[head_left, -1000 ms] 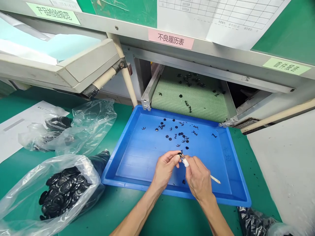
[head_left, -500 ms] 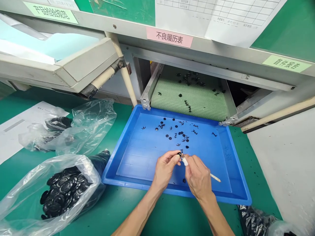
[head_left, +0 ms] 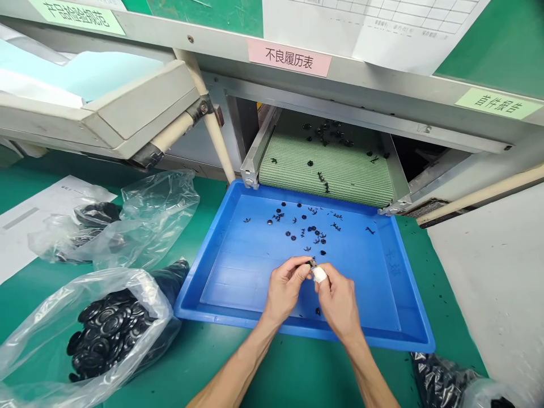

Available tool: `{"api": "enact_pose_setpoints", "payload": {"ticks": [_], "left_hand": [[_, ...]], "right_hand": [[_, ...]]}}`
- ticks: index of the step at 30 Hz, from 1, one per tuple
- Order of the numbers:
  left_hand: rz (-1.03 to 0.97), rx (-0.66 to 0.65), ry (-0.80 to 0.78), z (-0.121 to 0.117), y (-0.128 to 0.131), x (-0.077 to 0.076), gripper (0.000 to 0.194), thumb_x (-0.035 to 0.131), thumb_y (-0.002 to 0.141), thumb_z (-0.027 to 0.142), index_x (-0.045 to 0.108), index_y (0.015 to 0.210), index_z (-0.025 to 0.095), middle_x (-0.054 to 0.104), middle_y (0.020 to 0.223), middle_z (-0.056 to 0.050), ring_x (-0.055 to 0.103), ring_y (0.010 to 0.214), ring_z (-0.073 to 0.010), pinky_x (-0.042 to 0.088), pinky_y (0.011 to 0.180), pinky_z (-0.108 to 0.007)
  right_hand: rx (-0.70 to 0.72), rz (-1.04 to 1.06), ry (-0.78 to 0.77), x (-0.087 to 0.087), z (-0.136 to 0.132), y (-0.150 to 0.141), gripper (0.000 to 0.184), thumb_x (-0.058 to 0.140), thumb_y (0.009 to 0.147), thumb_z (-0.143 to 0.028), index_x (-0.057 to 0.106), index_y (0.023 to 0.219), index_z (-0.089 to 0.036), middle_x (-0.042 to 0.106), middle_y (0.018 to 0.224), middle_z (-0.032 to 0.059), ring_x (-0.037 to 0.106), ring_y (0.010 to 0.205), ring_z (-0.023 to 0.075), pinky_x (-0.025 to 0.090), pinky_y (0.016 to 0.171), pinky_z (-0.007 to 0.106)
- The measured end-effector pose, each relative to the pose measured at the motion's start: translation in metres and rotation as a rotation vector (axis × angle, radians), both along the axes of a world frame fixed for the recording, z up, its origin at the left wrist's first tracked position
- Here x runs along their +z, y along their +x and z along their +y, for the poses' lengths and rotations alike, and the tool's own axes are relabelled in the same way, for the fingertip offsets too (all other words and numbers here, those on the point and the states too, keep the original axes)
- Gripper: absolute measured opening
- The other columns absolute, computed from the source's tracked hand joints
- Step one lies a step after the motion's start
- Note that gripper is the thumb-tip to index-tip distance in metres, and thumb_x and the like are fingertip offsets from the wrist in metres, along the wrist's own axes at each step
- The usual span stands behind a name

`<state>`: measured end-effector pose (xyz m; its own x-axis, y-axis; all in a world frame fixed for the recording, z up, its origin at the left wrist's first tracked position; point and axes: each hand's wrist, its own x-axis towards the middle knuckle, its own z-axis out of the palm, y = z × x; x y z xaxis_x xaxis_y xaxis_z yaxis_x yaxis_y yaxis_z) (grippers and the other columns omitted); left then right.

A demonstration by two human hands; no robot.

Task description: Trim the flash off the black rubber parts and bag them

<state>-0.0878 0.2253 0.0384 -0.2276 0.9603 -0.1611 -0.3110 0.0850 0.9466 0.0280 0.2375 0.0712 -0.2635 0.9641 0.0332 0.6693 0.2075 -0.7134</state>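
Over the blue tray (head_left: 238, 283), my left hand (head_left: 284, 286) pinches a small black round part (head_left: 309, 264) between thumb and fingertips. My right hand (head_left: 340, 300) meets it there, fingers closed round a slim tool whose small tip (head_left: 313, 263) touches or nearly touches the part. The tool's pale handle is now hidden by the hand. A white wrap (head_left: 319, 275) covers the right thumb. Beyond both hands, several black discs (head_left: 293, 238) and thin branched black scraps (head_left: 336, 226) lie scattered in the tray. Another small black piece (head_left: 318, 311) lies between my wrists.
A green conveyor belt (head_left: 293, 170) carrying black parts ends over the tray's far edge. At left, an open clear bag (head_left: 148, 289) holds black discs (head_left: 106, 326), with another plastic bag (head_left: 157, 209) behind. A black-filled bag (head_left: 442, 377) lies front right. A metal frame (head_left: 361, 90) spans above.
My right hand has turned, so the tool's pale handle no longer shows behind it and the white thumb wrap faces up more. My left hand keeps its pinch on the black part.
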Motion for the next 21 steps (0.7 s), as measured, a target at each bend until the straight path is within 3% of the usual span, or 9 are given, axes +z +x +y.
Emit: {"api": "enact_pose_setpoints", "payload": {"ticks": [2, 5, 10, 15, 18, 21], "left_hand": [[-0.008, 0.027, -0.010, 0.001, 0.000, -0.001, 0.023, 0.065, 0.077, 0.032, 0.070, 0.094, 0.017, 0.067, 0.072, -0.003, 0.059, 0.066, -0.0148, 0.047, 0.068, -0.027], [-0.068, 0.105, -0.048, 0.002, -0.001, 0.001, 0.023, 0.066, 0.076, 0.031, 0.067, 0.093, 0.016, 0.070, 0.083, -0.005, 0.059, 0.067, -0.0132, 0.047, 0.070, -0.027], [-0.442, 0.109, -0.181, 0.007, -0.005, 0.005, 0.019, 0.069, 0.071, 0.025, 0.060, 0.084, 0.015, 0.070, 0.090, -0.008, 0.061, 0.073, -0.0128, 0.047, 0.069, -0.025], [-0.624, 0.065, -0.226, 0.010, -0.012, 0.003, 0.018, 0.068, 0.066, 0.015, 0.060, 0.083, 0.016, 0.068, 0.088, -0.004, 0.061, 0.072, -0.0112, 0.045, 0.067, -0.023], [-0.598, 0.015, -0.217, 0.009, -0.011, 0.001, 0.018, 0.068, 0.069, 0.019, 0.063, 0.086, 0.016, 0.067, 0.090, -0.006, 0.061, 0.077, -0.0134, 0.045, 0.069, -0.024], [-0.419, -0.025, -0.178, 0.007, -0.006, 0.001, 0.026, 0.071, 0.070, 0.026, 0.066, 0.094, 0.017, 0.066, 0.094, -0.007, 0.057, 0.075, -0.0127, 0.043, 0.066, -0.024]], "right_hand": [[-0.048, 0.151, -0.168, -0.004, 0.007, 0.001, 0.022, 0.035, 0.083, -0.020, 0.054, 0.071, -0.020, 0.046, 0.051, -0.0049, 0.038, 0.044, 0.0095, 0.028, 0.044, 0.020], [-0.136, 0.220, -0.264, -0.018, 0.025, 0.014, 0.024, 0.034, 0.083, -0.023, 0.058, 0.081, -0.017, 0.053, 0.058, -0.0028, 0.038, 0.044, 0.0093, 0.028, 0.043, 0.020], [-0.114, -0.143, -0.105, -0.039, 0.065, 0.044, 0.026, 0.041, 0.076, -0.016, 0.065, 0.087, -0.018, 0.060, 0.067, 0.0010, 0.050, 0.057, 0.0131, 0.036, 0.055, 0.023], [0.025, -0.182, -0.054, -0.052, 0.082, 0.039, 0.037, 0.044, 0.070, -0.007, 0.068, 0.096, -0.018, 0.063, 0.081, 0.0044, 0.055, 0.069, 0.0145, 0.040, 0.068, 0.025], [0.065, -0.140, -0.091, -0.049, 0.079, 0.032, 0.032, 0.045, 0.072, -0.009, 0.069, 0.092, -0.017, 0.065, 0.083, 0.0046, 0.057, 0.073, 0.0153, 0.042, 0.069, 0.026], [0.136, 0.059, -0.277, -0.031, 0.067, 0.031, 0.026, 0.049, 0.079, -0.022, 0.068, 0.096, -0.018, 0.067, 0.080, 0.0026, 0.059, 0.073, 0.0158, 0.044, 0.067, 0.025]]}}
